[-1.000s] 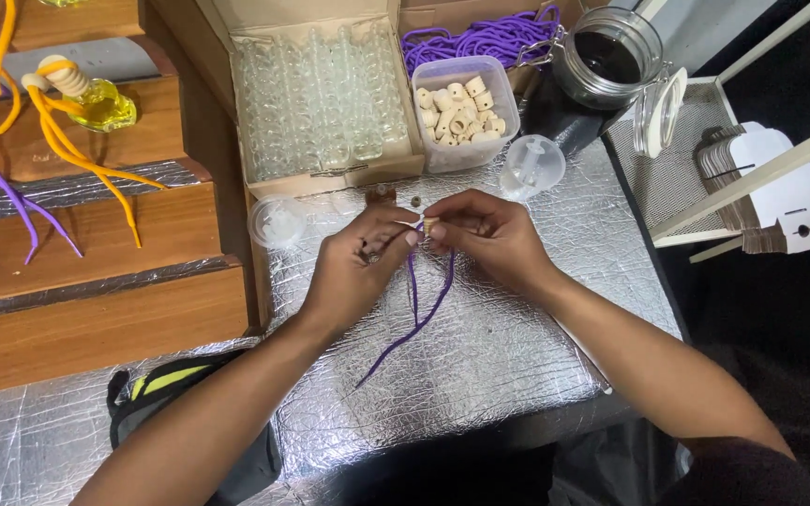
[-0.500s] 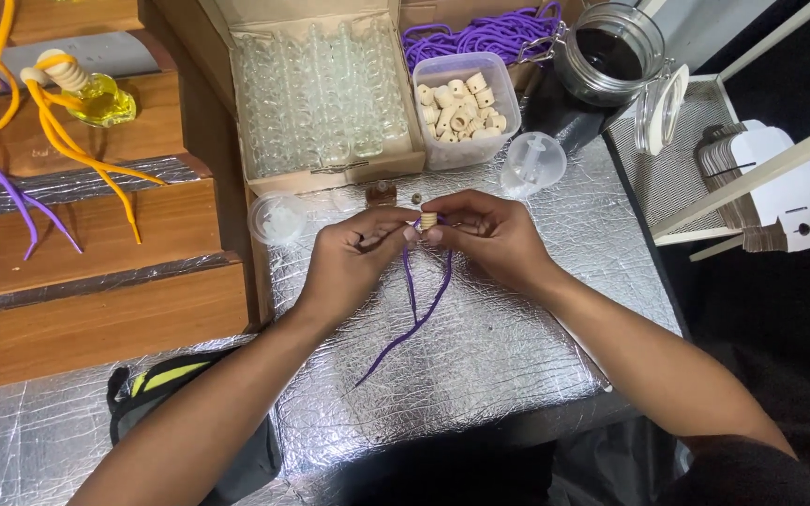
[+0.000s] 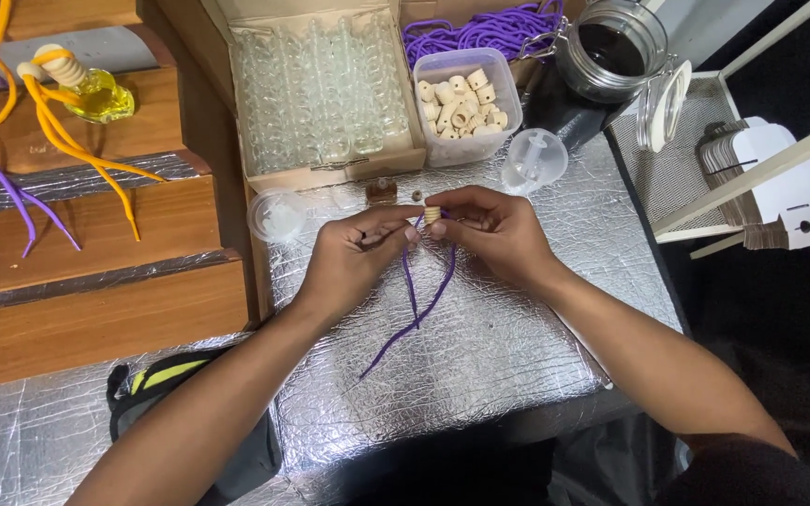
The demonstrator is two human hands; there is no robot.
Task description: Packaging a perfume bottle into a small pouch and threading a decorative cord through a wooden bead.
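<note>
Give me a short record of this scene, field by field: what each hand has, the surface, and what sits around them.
left hand: left hand pinches the purple cord near its top
right hand: right hand holds a small wooden bead at the cord's end
cord: hangs down between the hands onto the table
surface: table covered in silver foil
behind the hands: cardboard box of clear glass bottles, plastic tub of wooden beads, open glass jar
left side: wooden steps with orange and purple cords
</note>
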